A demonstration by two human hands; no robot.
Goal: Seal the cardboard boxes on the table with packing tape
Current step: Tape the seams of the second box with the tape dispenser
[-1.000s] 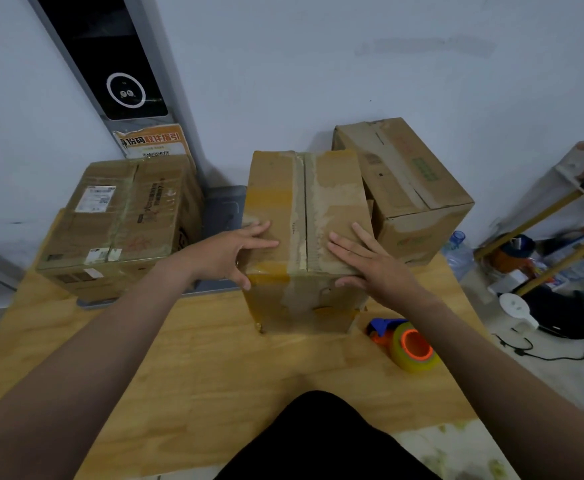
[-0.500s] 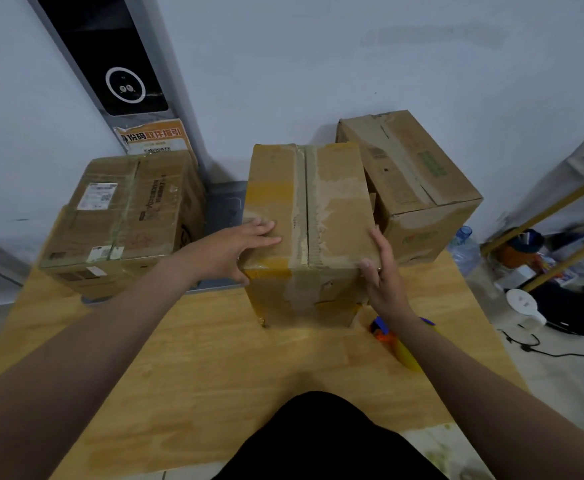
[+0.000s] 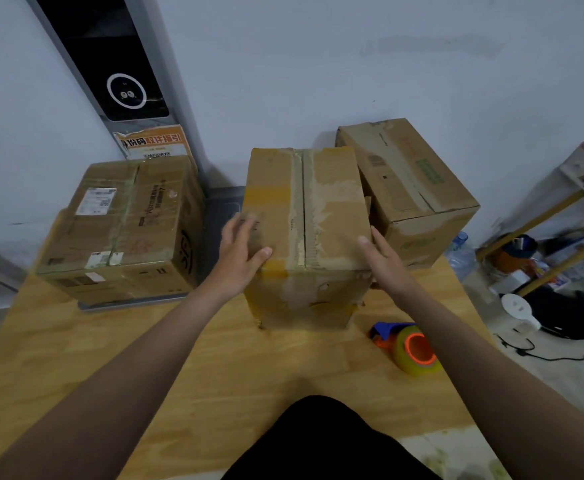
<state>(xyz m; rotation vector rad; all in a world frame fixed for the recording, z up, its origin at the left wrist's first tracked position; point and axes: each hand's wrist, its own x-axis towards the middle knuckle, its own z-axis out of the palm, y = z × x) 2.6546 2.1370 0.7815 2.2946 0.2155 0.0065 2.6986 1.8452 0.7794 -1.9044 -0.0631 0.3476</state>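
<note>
Holding: my left hand (image 3: 240, 251) lies flat on top of the middle box (image 3: 304, 216), and my right hand (image 3: 384, 258) is flat against its right side; neither grabs.
Box: on the worktop (image 3: 214, 358), between the left box (image 3: 124, 230) and the right box (image 3: 411, 188).
Feel: I guess stiff, light, with bendy flaps.
Grab: both sides, low.

Both bare arms reach forward, nearly straight. The left hand (image 3: 240, 252) lies palm down, fingers straight and slightly spread, a little blurred, thumb pointing toward the right hand (image 3: 385, 263). The right hand stands on edge, well apart from the left, palm facing it, fingers straight and together.
</note>
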